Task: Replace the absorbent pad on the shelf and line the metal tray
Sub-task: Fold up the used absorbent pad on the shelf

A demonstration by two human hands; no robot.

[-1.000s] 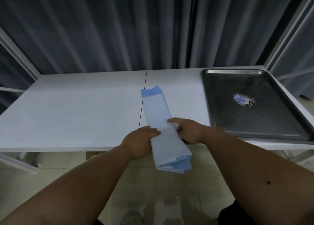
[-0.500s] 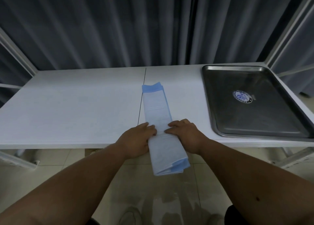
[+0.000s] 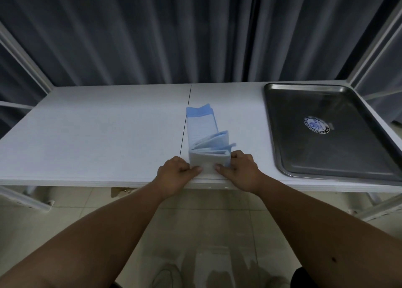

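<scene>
Pad: folded absorbent pad (image 3: 201, 133), white w/ blue border, lies on the shelf (image 3: 97, 131) near the middle of the front edge, just right of the board seam. Long axis runs front-to-back; blue end faces the rear edge.
Pad state: near end is raised, folds fanned open; far end flat. Judged: unfolding in progress, not yet spread.
L hand: left hand (image 3: 176, 171) at front edge, fingers curled, thumb pinching the pad's near left corner.
R hand: right hand (image 3: 238, 170) mirrors it, thumb and curled fingers gripping the near right corner. Hands close together, pad width between them.
Tray: metal tray (image 3: 282, 152) at shelf's right end, near front-right corner, unlined; round sticker (image 3: 315, 124) inside. Well apart from pad.
Risk 1: layers are thin, stacked. Pinching >1 layer per side may stop the pad opening, or tear it.
Risk 2: uneven pull L vs R may skew the pad across the seam.
Risk 3: grip sits at the front edge; slack could let the pad slide off to the floor.
</scene>
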